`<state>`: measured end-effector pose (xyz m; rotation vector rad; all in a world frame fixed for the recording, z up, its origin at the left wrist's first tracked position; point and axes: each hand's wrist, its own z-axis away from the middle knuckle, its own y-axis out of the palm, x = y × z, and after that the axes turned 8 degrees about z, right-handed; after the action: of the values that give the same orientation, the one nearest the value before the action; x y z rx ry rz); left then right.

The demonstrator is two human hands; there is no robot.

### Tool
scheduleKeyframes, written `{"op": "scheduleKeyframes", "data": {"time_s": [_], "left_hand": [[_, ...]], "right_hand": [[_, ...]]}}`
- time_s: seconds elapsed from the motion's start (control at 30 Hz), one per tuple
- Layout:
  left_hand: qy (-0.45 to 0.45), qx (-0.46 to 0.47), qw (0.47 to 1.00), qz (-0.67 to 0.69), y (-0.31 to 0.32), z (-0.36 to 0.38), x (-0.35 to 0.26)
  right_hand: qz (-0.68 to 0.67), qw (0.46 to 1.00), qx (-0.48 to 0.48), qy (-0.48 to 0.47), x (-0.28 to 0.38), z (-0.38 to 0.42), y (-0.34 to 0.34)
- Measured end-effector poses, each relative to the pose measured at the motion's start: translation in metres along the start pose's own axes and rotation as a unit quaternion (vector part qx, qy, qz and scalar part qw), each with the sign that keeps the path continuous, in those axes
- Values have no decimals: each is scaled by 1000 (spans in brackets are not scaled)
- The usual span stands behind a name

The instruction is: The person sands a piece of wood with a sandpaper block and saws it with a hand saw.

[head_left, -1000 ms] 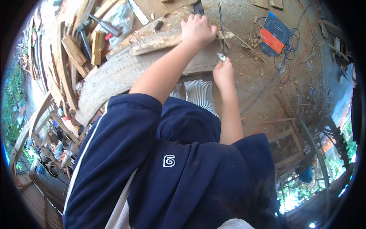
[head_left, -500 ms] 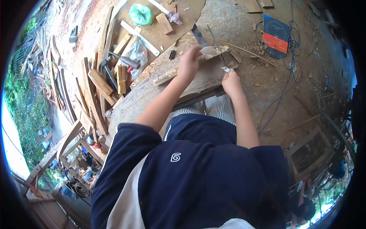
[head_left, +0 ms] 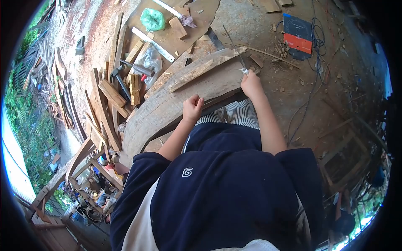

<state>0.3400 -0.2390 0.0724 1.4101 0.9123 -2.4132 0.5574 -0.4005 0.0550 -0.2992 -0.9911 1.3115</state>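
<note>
Drawn back from over the rough wood piece [head_left: 205, 70], down and toward the body, with the left hand [head_left: 192, 108]; kept at the handle end of the thin tool [head_left: 235, 47] with the right hand [head_left: 253, 85]. Stretched beneath both, from the lower left of the middle toward the upper right, as a broad, curved slab [head_left: 153, 115]. Laid lengthwise on top of that slab, in the upper middle of the frame, as the rough wood piece, with a long axis rising to the right. Set down at upper right as a dark panel with a red band [head_left: 297, 40], beside loose cable [head_left: 318, 37]. Left lying at upper left among offcuts, as a hammer [head_left: 122, 85]. Angled across the right end of the rough wood piece, as the thin tool, with tip pointing up and slightly left and handle down toward the body; too slim to tell whether touching the wood. Nearer to that right end with the right hand, closed around the pale-wrapped handle, forearm coming up from lower right. Farther off with the left hand, just beside the slab's near edge, fingers curled in, thumb side up, seemingly gripping nothing, forearm slanting up from lower left.
</note>
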Motion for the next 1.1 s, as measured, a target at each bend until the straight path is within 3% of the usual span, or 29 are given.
{"op": "scheduleKeyframes", "data": {"time_s": [0.17, 0.23, 0.4, 0.57, 0.67, 0.77, 1.1], "left_hand": [[-64, 26, 993, -98, -3, -8, -11], [112, -89, 970, -197, -1, -30, -28], [132, -151, 942, -268, 25, -116, -50], [27, 62, 943, -327, 44, -143, -71], [39, 114, 895, -430, 55, -145, -84], [-4, 203, 898, -391, 49, -156, -86], [2, 177, 895, -409, 52, -159, -80]], "right_hand": [[2, 1000, 5, 9, 4, 2, -2], [4, 1000, 0, 8, 4, 2, -2], [0, 1000, -6, 1, 5, 3, -3], [-8, 1000, -8, 11, 5, 4, -2], [-12, 1000, 2, 26, 10, 7, -4], [-9, 999, 13, 36, 12, 9, -9], [45, 994, 66, 68, 0, 54, -49]]}}
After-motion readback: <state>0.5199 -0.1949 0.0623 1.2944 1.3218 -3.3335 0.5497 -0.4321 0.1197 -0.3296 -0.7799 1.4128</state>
